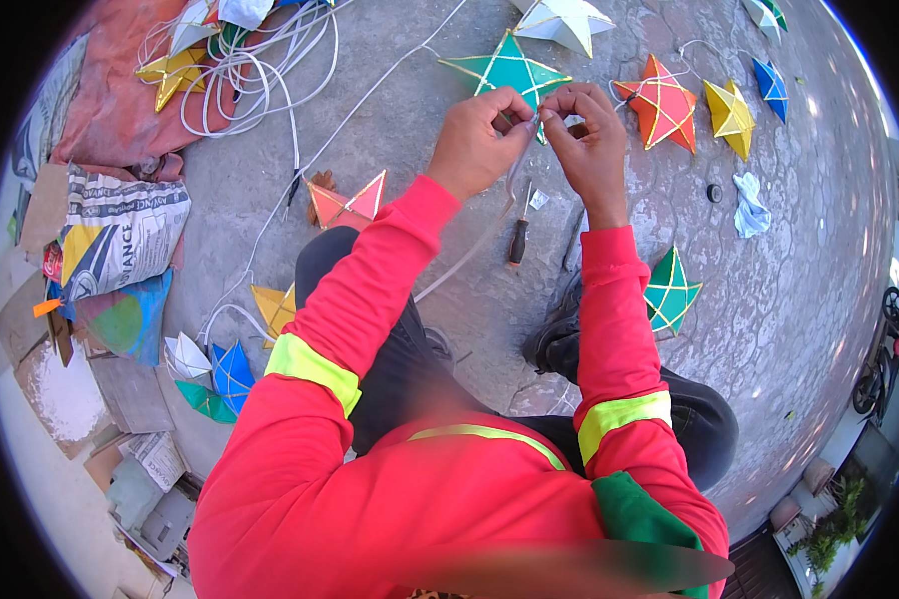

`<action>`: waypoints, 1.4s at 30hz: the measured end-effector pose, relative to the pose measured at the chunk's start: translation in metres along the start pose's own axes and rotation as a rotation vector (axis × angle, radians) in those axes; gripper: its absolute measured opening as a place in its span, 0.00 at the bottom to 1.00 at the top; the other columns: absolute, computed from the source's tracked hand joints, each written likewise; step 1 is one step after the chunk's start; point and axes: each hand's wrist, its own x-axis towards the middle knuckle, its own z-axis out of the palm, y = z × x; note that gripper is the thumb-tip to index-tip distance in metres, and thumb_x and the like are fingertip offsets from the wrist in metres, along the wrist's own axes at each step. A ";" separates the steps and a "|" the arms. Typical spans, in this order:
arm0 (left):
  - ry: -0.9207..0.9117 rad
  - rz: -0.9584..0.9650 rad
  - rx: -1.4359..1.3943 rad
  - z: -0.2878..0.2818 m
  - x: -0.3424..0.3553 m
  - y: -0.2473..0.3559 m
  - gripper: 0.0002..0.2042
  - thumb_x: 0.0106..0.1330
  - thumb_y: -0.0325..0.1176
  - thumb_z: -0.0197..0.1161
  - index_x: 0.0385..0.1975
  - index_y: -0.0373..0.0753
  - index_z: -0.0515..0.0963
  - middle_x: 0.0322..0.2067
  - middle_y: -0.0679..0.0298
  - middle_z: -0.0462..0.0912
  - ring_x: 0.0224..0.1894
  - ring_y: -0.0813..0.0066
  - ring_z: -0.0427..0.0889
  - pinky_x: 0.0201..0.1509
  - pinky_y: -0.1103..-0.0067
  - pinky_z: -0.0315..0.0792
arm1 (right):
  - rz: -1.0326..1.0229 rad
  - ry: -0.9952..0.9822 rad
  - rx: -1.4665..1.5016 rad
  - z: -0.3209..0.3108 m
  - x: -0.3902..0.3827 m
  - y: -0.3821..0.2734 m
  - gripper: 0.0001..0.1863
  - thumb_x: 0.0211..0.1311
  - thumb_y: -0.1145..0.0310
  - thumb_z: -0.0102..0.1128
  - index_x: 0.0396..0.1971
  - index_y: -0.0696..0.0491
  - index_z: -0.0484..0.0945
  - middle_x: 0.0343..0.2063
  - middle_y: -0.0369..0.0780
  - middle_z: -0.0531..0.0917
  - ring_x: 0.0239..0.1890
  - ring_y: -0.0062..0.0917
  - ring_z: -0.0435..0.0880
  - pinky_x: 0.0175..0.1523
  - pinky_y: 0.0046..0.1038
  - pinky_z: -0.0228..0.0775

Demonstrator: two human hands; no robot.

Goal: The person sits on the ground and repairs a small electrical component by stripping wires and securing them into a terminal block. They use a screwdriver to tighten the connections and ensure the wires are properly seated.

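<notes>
Outdoors, on a grey paved ground (789, 290) patterned like irregular stone, we sit with legs drawn up and both arms in red sleeves with yellow reflective bands. At the left edge lie a printed white sack (120, 235), flattened cardboard (65, 384) and a reddish cloth (120, 100). Paper star lanterns are scattered about: a teal one (514, 68) just beyond our hands, a white one (564, 20), an orange one (661, 105), a yellow one (729, 118), a green one (669, 292) beside our right leg, and a salmon one (348, 203) by our left sleeve. A coil of white cable (260, 65) lies at upper left. A screwdriver (518, 238) rests on the ground below the hands. Our left hand (479, 140) and right hand (587, 140) meet, fingers pinched on a thin white wire (514, 180) that hangs between them toward our lap; what the fingertips grip beyond it is too small to tell.
</notes>
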 end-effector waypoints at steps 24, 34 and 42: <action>-0.093 -0.028 -0.381 -0.004 0.006 0.001 0.04 0.69 0.25 0.65 0.39 0.33 0.82 0.34 0.68 0.85 0.35 0.84 0.83 0.40 0.84 0.78 | 0.127 -0.058 0.474 -0.005 -0.004 0.002 0.09 0.62 0.71 0.67 0.38 0.61 0.84 0.43 0.38 0.79 0.32 0.21 0.85 0.36 0.23 0.78; -0.215 -0.202 -0.646 -0.009 0.004 0.003 0.06 0.71 0.29 0.65 0.43 0.36 0.83 0.36 0.69 0.86 0.38 0.84 0.81 0.43 0.84 0.74 | 0.122 -0.131 0.508 -0.019 0.002 -0.005 0.06 0.61 0.74 0.67 0.35 0.60 0.86 0.41 0.35 0.81 0.34 0.19 0.85 0.40 0.22 0.77; 0.030 -0.016 -0.307 0.004 0.002 0.007 0.05 0.68 0.26 0.67 0.40 0.34 0.83 0.34 0.68 0.87 0.35 0.84 0.83 0.41 0.84 0.76 | -0.062 0.068 0.106 -0.004 0.002 -0.012 0.05 0.55 0.74 0.67 0.32 0.56 0.86 0.35 0.40 0.83 0.35 0.30 0.85 0.41 0.28 0.77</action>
